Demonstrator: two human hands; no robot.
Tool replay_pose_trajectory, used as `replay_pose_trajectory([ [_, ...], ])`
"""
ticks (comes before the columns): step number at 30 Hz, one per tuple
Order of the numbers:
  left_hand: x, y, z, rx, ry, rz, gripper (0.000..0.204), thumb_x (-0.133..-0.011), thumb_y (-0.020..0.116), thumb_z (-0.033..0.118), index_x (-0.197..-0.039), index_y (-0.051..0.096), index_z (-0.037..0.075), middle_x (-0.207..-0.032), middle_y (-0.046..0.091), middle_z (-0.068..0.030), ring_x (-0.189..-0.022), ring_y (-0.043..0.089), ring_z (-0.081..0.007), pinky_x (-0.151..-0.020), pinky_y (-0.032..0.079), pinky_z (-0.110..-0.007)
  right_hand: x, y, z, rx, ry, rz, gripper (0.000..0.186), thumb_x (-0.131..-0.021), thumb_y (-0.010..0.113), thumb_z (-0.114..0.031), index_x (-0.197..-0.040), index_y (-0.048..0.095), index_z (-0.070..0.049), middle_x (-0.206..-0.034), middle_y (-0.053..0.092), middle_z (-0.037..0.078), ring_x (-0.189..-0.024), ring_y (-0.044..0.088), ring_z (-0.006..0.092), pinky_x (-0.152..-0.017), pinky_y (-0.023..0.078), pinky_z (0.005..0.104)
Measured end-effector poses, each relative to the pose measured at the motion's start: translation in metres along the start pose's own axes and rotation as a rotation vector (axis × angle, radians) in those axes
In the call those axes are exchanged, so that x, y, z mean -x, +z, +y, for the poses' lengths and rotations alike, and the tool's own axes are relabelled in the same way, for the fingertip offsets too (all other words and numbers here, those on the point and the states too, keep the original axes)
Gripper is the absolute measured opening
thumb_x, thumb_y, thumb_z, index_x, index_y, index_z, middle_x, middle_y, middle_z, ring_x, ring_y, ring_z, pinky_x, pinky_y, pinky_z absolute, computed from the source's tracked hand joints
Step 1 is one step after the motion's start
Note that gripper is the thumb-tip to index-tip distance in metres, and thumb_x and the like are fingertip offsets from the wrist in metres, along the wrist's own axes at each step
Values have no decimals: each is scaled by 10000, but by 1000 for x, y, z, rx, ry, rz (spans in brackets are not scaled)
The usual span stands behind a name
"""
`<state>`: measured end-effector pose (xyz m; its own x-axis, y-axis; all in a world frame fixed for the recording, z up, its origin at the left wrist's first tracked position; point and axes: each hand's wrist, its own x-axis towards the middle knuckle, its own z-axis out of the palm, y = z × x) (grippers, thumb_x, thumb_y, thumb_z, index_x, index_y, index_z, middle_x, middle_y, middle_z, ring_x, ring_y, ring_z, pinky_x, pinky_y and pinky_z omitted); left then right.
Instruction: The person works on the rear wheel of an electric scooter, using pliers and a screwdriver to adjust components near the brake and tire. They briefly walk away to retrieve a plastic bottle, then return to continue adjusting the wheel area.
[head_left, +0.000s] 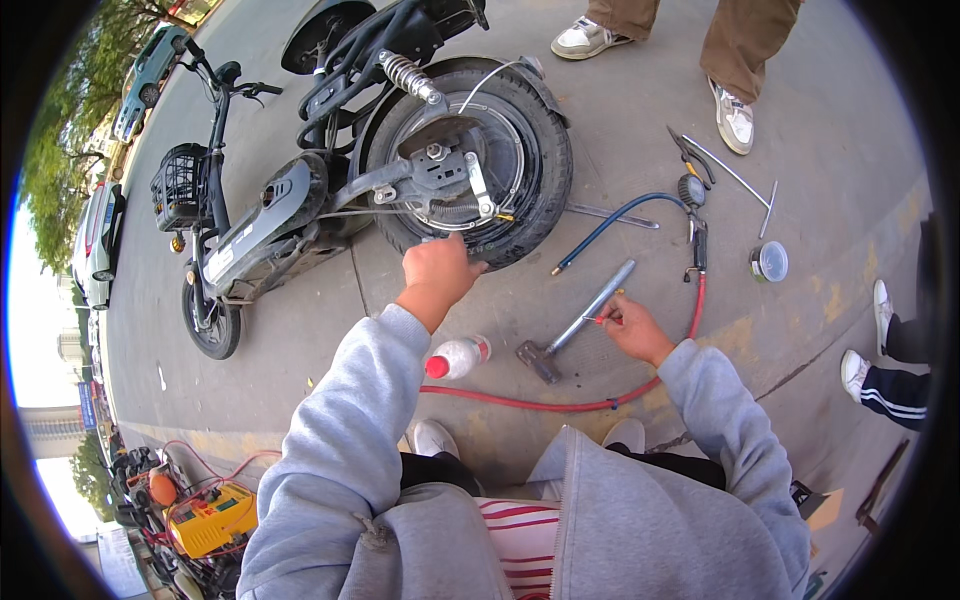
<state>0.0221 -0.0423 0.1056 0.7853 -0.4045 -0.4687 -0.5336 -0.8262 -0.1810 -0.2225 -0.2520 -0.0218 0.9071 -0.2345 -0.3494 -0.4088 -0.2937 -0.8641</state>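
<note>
Head view, left hand: touches tyre, perhaps steadying; grip unclear
Right hand: pinches red item
Hammer: beside that hand, likely for reach

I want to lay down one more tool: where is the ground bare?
Bare ground lies right of the T-shaped tool and round container, and mostly between the front wheel and left sleeve. Around the right hand it is crowded: hammer, bottle, red hose.

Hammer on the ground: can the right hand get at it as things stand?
Probably yes: the right hand is close beside the hammer, and only the small red item in its grip seems in the way; that may need putting down first.
</note>
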Motion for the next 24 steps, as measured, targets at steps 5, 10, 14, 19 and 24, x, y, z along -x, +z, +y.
replay_pose_trajectory([
  [5,4,5,0,63,31,2,671,-809,670,584,-1226,579,67,-956,723,-132,-891,706,-301,-729,551,-427,-4,2,-1,-9,-92,25,179,-862,595,-52,-1032,616,-1,-963,672,170,-929,658,287,-815,520,372],
  [10,8,11,-1,243,148,-44,772,-819,675,530,-1475,397,231,-1040,708,-167,-987,672,-360,-834,529,-453,-9,1,-5,23,-108,3,183,-864,589,-58,-1031,631,5,-1000,678,180,-947,656,323,-824,520,387],
  [14,1,11,6,358,159,26,758,-805,687,529,-1448,435,217,-1044,708,-166,-998,673,-349,-826,531,-450,-13,1,-3,30,-119,-14,187,-858,587,-53,-1029,633,8,-997,680,183,-934,659,325,-824,520,389],
  [19,0,-2,0,72,2,-49,666,-813,699,490,-1360,521,154,-1001,719,-148,-956,692,-317,-804,541,-420,-11,-1,3,-2,-106,-15,208,-855,591,-51,-1049,633,13,-994,677,174,-923,659,295,-820,518,374],
  [24,1,7,16,259,235,56,709,-821,686,483,-1430,468,193,-988,714,-147,-939,685,-326,-804,534,-425,-12,-1,6,26,-98,-22,227,-859,613,-51,-1072,623,27,-976,669,159,-913,658,237,-821,517,344],
])
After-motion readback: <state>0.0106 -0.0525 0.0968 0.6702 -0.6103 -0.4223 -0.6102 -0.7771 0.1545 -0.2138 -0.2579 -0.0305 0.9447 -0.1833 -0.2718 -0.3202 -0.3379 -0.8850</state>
